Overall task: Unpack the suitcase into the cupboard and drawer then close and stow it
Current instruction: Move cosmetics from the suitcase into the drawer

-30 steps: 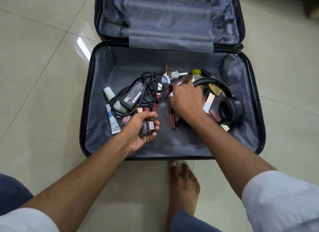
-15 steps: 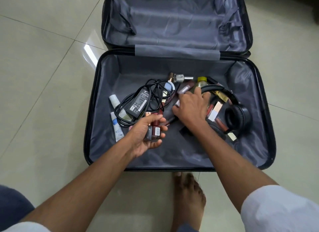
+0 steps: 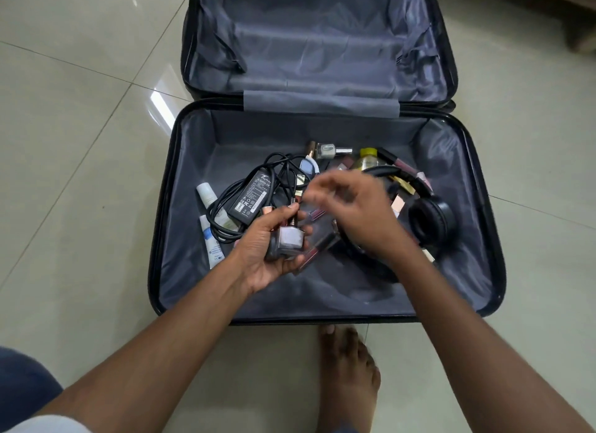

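Fingers (image 3: pixel 292 211) of the left hand (image 3: pixel 271 252) cup several small bottles (image 3: pixel 290 239), likely gathering one load; right hand (image 3: pixel 358 213) is blurred, grip unclear, above the open suitcase (image 3: pixel 322 297) on the floor.

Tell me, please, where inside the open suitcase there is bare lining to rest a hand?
Bare lining runs along the suitcase's near rim, and the lid half is empty. The middle is crowded: power adapter, headphones, nail polish bottle.
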